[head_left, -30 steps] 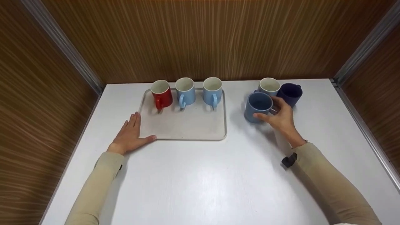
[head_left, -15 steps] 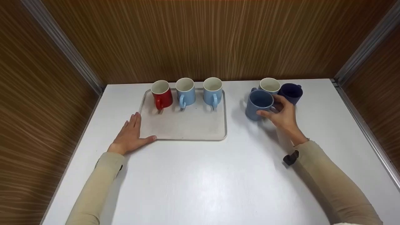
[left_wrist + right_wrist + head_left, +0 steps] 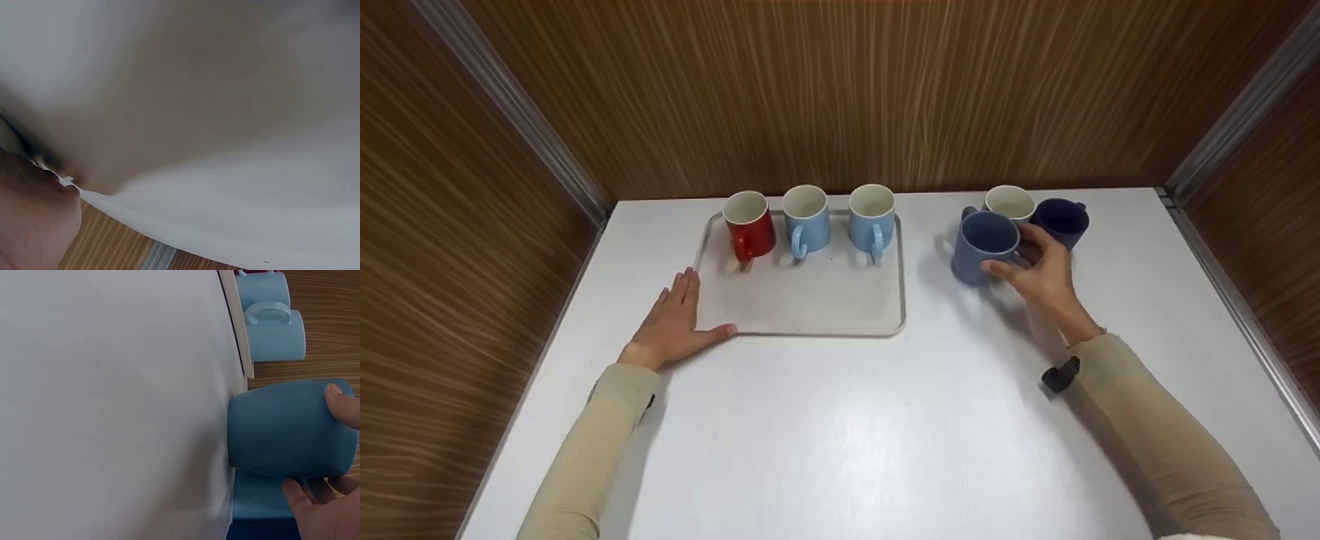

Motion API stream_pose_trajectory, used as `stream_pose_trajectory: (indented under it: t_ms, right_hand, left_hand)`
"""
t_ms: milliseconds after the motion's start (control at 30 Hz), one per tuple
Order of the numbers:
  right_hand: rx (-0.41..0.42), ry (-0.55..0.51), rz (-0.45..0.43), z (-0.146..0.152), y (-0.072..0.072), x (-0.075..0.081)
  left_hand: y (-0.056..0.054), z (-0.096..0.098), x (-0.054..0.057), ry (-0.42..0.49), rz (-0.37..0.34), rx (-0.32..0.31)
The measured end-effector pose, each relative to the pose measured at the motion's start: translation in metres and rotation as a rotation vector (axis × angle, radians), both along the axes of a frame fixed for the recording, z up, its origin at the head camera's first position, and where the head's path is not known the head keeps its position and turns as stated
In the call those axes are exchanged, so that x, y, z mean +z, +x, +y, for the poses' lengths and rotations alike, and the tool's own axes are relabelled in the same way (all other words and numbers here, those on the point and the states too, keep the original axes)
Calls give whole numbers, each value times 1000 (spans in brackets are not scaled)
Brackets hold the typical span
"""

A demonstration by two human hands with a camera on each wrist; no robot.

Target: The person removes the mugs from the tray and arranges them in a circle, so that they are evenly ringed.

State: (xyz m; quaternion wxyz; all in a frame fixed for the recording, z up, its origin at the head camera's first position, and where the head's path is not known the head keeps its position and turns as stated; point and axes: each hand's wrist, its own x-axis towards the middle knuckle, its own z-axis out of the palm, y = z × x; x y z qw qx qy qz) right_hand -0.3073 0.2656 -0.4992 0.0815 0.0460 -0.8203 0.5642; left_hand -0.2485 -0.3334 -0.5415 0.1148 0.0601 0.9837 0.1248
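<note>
1. Your left hand (image 3: 669, 326) lies with fingers spread at the near-left corner of the tray (image 3: 810, 300); press lightly to steady it.
2. The grey-blue mug (image 3: 979, 255) is upright, right of the tray, before the cream-lined mug (image 3: 1009, 201); keep it level.
3. Your right hand (image 3: 1048, 276) pinches its upper wall, thumb opposite fingers; avoid knocking the navy mug (image 3: 1069, 231).

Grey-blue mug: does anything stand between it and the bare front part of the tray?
Nothing visible stands between the grey-blue mug and the tray front; only white tabletop and the tray's low rim lie there.
</note>
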Motion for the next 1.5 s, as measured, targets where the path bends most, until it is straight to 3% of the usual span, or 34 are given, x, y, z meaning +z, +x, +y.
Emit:
stream_pose_trajectory:
  t_ms: [733,833,933,1067,1167,1333,1500]
  right_hand:
    - [29,72,-8,7,-8,9]
    - [16,109,25,5,-5,14]
    - [-10,179,132,1,-3,22]
    - [-24,245,351,-13,-5,37]
    - [8,248,447,-31,-6,47]
    - [80,241,429,-70,-6,53]
    - [234,266,332,-110,-7,48]
  left_hand:
    - [-4,1,4,3,25,-4]
    - [-4,2,5,9,15,0]
    - [-3,2,5,15,7,2]
    - [-2,0,4,14,16,1]
    - [-1,-1,2,11,19,5]
    - [0,0,-1,15,21,2]
    - [0,-1,-1,12,33,-10]
